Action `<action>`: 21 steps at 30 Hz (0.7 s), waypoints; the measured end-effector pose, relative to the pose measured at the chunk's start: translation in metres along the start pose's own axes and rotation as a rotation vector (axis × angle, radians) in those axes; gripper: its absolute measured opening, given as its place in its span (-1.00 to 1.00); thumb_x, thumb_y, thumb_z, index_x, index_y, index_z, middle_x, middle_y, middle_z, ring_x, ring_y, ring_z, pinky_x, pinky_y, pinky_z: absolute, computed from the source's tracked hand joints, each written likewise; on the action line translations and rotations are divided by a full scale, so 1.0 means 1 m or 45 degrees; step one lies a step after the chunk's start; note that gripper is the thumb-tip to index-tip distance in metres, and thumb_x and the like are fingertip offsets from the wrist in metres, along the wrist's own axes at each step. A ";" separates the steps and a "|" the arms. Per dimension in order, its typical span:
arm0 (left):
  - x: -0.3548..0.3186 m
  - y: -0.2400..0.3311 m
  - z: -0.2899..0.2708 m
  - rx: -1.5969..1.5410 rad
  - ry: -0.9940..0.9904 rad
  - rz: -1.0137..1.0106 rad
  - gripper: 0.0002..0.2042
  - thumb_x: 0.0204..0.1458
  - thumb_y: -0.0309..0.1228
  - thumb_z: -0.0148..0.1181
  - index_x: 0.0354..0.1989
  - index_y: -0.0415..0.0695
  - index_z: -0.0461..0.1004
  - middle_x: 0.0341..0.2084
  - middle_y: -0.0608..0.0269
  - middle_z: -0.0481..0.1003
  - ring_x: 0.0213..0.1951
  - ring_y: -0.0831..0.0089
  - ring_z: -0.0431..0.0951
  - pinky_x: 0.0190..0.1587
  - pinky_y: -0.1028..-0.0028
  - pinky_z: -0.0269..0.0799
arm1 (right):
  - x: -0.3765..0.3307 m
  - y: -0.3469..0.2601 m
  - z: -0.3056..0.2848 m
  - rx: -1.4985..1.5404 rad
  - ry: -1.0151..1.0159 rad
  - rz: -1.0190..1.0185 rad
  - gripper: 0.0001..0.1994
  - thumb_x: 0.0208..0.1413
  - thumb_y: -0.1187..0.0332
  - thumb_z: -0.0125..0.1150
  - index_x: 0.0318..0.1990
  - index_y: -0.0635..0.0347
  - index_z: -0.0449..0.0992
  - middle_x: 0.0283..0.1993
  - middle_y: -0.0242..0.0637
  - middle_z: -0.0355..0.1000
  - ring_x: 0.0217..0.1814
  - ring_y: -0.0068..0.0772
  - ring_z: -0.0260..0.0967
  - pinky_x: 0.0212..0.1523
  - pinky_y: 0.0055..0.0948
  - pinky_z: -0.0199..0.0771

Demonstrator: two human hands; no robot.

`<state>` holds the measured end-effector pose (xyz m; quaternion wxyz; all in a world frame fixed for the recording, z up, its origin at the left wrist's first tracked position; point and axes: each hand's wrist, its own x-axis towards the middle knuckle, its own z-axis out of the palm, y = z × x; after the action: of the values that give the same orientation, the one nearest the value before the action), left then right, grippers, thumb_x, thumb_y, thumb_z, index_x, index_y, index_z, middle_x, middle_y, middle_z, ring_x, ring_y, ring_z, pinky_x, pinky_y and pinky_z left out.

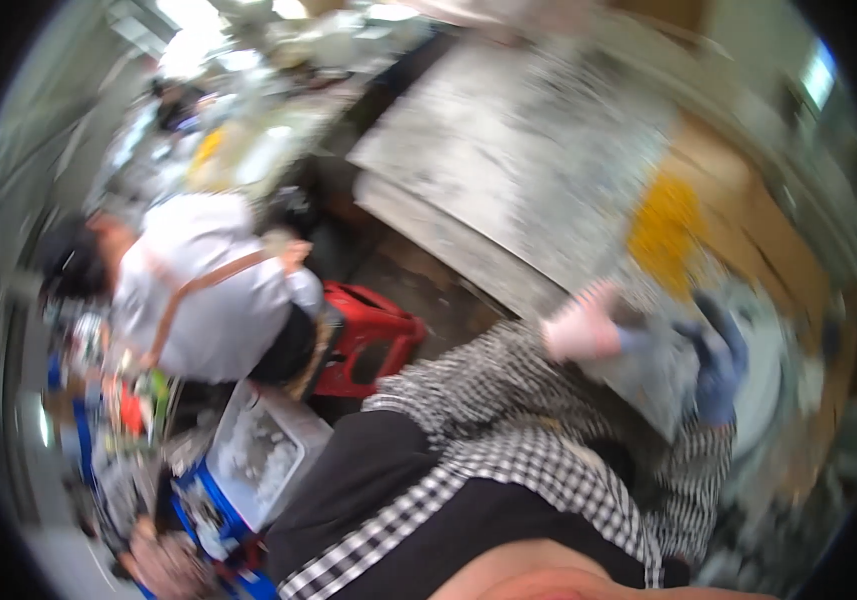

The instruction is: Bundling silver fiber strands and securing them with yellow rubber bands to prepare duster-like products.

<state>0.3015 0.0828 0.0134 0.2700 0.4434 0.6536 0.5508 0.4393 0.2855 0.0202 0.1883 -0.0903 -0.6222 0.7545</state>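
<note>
My left hand (585,325), in a pale pink-and-white glove with bluish fingertips, is over the near edge of the metal table (494,135). Blur hides how its fingers are set. To its right, my right hand (721,365) wears a blue-grey glove, with thumb and fingers spread apart. Clear, crumpled plastic that looks like a bag (649,388) lies between and below both hands; whether either one grips it is unclear. Just beyond them on the table sits a bright yellow heap (667,232), too smeared to name.
Brown cardboard (744,205) lines the table's right side. At left a person in a white top (214,285) bends beside a red plastic stool (369,340). A translucent tub (264,455) of whitish pieces stands near my left side, by a blue crate (211,508).
</note>
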 end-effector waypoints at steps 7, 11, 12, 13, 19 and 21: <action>-0.019 -0.002 0.011 -0.419 0.157 -0.058 -0.68 -0.01 -0.48 0.43 -0.09 -0.31 0.55 -0.29 0.28 0.63 -0.21 0.66 0.53 -0.14 0.50 0.53 | -0.007 0.026 0.014 -0.192 -0.044 -0.062 -0.41 0.15 0.34 0.37 0.34 0.23 0.39 0.32 -0.02 0.40 0.11 -0.11 0.56 0.13 -0.28 0.59; -0.006 -0.107 0.052 0.267 0.264 0.076 -0.52 -0.09 -0.24 0.50 -0.04 -0.26 0.54 -0.27 0.22 0.63 -0.17 0.50 0.58 0.03 0.35 0.49 | -0.005 -0.006 0.072 -0.737 -0.291 -0.636 -0.28 0.03 0.25 0.50 0.35 0.26 0.37 0.33 0.00 0.39 0.10 -0.08 0.55 0.17 -0.19 0.55; 0.011 -0.083 0.076 0.703 0.519 0.388 -0.46 -0.14 -0.17 0.52 -0.03 -0.24 0.54 -0.25 0.20 0.63 -0.15 0.44 0.60 0.09 0.27 0.46 | -0.010 -0.014 0.082 -0.756 -0.328 -0.572 -0.23 -0.04 0.21 0.54 0.34 0.29 0.39 0.26 -0.02 0.44 0.10 -0.08 0.55 0.18 -0.17 0.53; -0.005 -0.069 0.075 0.514 0.182 0.117 -0.41 -0.28 -0.12 0.52 -0.06 -0.18 0.53 -0.24 0.22 0.62 -0.11 0.24 0.62 0.13 0.14 0.41 | -0.010 -0.018 0.086 -0.773 -0.367 -0.506 -0.19 -0.10 0.16 0.59 0.32 0.31 0.40 0.20 -0.04 0.50 0.09 -0.09 0.55 0.19 -0.15 0.52; -0.022 0.042 0.045 0.954 -0.151 0.107 -0.52 -0.36 -0.20 0.50 -0.22 -0.11 0.54 -0.41 0.16 0.59 -0.19 0.04 0.63 -0.07 0.15 0.50 | 0.074 0.048 -0.032 -0.961 -0.032 0.482 -0.37 0.13 0.09 0.45 0.21 0.39 0.48 -0.18 -0.14 0.60 -0.30 -0.41 0.60 -0.28 -0.42 0.63; -0.030 0.036 0.048 0.564 -0.013 0.060 -0.63 -0.25 -0.27 0.47 -0.27 -0.17 0.53 -0.43 0.20 0.59 -0.26 0.17 0.64 -0.21 0.21 0.53 | 0.066 0.040 -0.034 -0.386 -0.141 0.546 -0.34 0.16 0.06 0.43 0.24 0.41 0.45 -0.14 -0.11 0.60 -0.37 -0.45 0.58 -0.39 -0.45 0.60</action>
<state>0.3655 0.0792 0.0316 0.1563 0.5099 0.7466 0.3977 0.3845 0.3365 -0.0198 -0.0259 -0.2057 -0.7040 0.6793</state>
